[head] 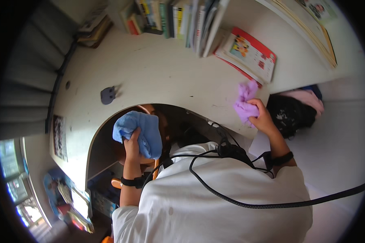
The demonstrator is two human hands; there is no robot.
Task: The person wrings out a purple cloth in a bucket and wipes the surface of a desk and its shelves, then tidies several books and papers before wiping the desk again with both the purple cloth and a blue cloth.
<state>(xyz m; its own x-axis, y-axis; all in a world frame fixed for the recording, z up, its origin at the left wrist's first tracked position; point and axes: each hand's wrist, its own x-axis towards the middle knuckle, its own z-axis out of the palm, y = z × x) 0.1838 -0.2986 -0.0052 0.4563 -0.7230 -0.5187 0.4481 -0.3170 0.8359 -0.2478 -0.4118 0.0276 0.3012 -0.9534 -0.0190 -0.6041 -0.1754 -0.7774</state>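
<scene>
My left hand (132, 144) grips a folded blue cloth (144, 130), with the thumb lying across it. The cloth is held up in front of the curved cutout in the white desk (158, 70). On the right, my right hand (261, 117) has its fingers and thumb around a crumpled purple cloth (246, 103). That cloth is over the right part of the desk top, just below a stack of red-and-white books (249, 56). Whether it rests on the surface or hangs just above it, I cannot tell.
A row of upright books (176, 19) stands along the back. A small dark grey flat object (108, 95) lies left of centre. Right of the desk is a black bag or cloth bundle (287, 115). A wooden chair (146, 109) is under the cutout. A black cable (246, 205) crosses my shirt.
</scene>
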